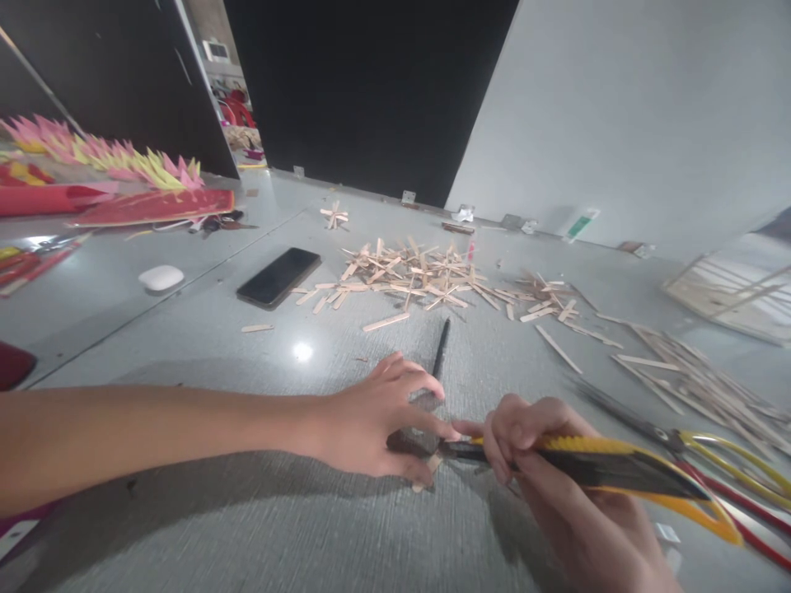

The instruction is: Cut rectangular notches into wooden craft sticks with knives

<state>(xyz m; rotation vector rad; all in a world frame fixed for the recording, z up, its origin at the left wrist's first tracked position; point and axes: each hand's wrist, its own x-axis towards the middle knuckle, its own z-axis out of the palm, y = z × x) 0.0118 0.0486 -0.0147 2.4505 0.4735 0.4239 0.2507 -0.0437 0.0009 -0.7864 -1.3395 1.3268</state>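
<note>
My left hand [376,416] reaches in over the grey surface with its fingers spread. Its thumb touches a small flat piece of wood [428,478], and the forefinger extends to the dark tip of a tool. That yellow-and-black-handled tool [618,471] is gripped in my right hand [556,486]; its exact kind is hard to make out. Just beyond my left fingers lies a thin black stick [441,350], pencil-like, its near end hidden by the hand. A dark patch under my left palm is mostly covered.
Ahead lies a heap of short wooden strips [408,276], with a star-shaped bundle [334,216] behind. Longer strips [698,371] and yellow-handled scissors [673,441] are at right. A phone [279,277], a white case [161,278] and pink-yellow paper decorations [117,161] lie left.
</note>
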